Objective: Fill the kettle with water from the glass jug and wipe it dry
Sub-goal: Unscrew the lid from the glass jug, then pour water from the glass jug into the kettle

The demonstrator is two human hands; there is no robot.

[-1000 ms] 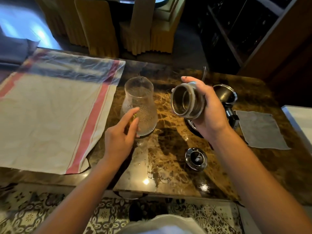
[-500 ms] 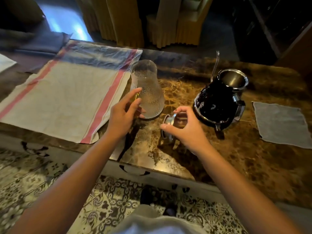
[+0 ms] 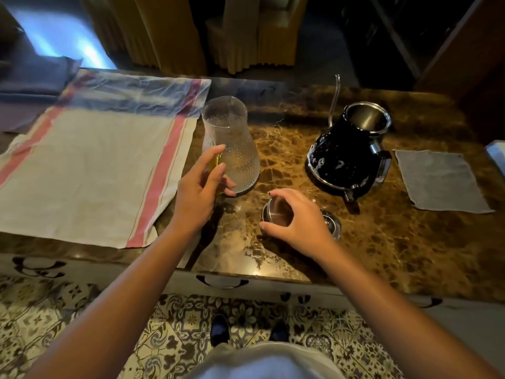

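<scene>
The ribbed glass jug [image 3: 232,143] stands upright on the marble counter [image 3: 396,250], right of the striped towel. My left hand [image 3: 198,191] touches its near side at the yellowish handle, fingers spread and not closed round it. The black kettle [image 3: 343,160] sits at the right on its base, its steel mouth [image 3: 366,117] uncovered and its thin spout pointing away. My right hand [image 3: 299,222] grips a small steel insert cup [image 3: 274,212] down on the counter. The kettle lid [image 3: 332,224] lies just right of that hand, partly hidden. A grey wiping cloth [image 3: 440,181] lies flat to the right of the kettle.
A large white towel with red stripes [image 3: 90,170] covers the counter's left half. Yellow-covered chairs [image 3: 246,31] stand beyond the far edge. A dark cabinet is at the far right. The counter's front edge runs just below my forearms, with patterned floor tiles [image 3: 82,318] beneath.
My right hand brought the steel insert cup down from in front of the kettle to the counter beside the lid, uncovering the kettle. My left hand stayed at the jug.
</scene>
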